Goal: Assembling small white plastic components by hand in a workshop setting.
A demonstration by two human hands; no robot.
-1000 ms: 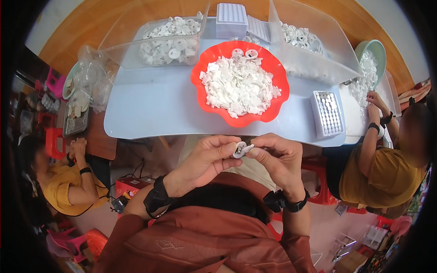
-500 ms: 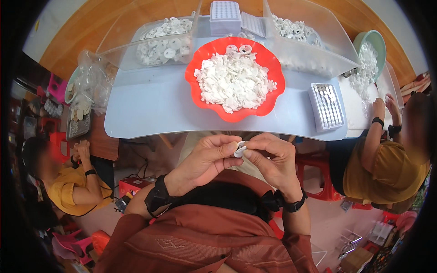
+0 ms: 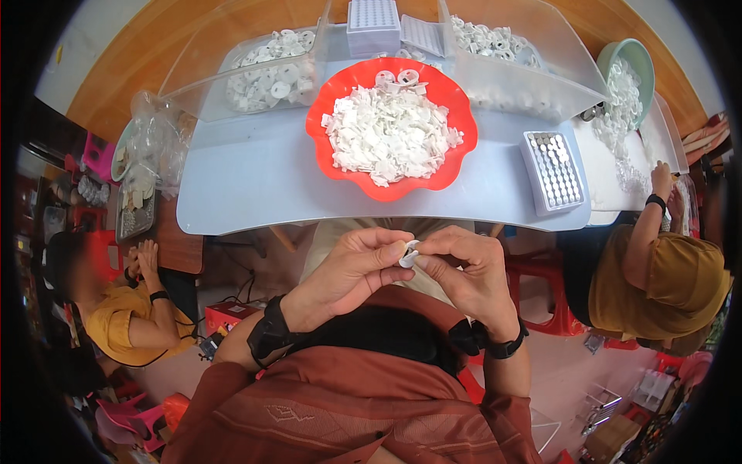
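Between my two hands, just in front of the table's near edge, is a small round white plastic part (image 3: 410, 254) with a dark spot inside. My left hand (image 3: 363, 259) pinches it from the left between thumb and fingers. From the other side, the thumb and index finger of my right hand (image 3: 461, 263) close on the same part, covering much of it. Beyond my hands, a red scalloped bowl (image 3: 394, 192) on the table holds a heap of small flat white pieces (image 3: 390, 131) and a few ring-shaped white parts (image 3: 407, 77) at its far edge.
On the pale blue table (image 3: 247, 170) stand clear bins with white round parts (image 3: 274, 81) and a white tray of silvery cylinders (image 3: 555, 172). A stacked white rack (image 3: 373, 27) is at the back. Co-workers sit left (image 3: 139, 309) and right (image 3: 649, 271); a red stool (image 3: 545, 294) stands nearby.
The view has shifted slightly. My hands keep the small white part in nearly the same place, its dark inside now more visible. The right co-worker's arms have moved.
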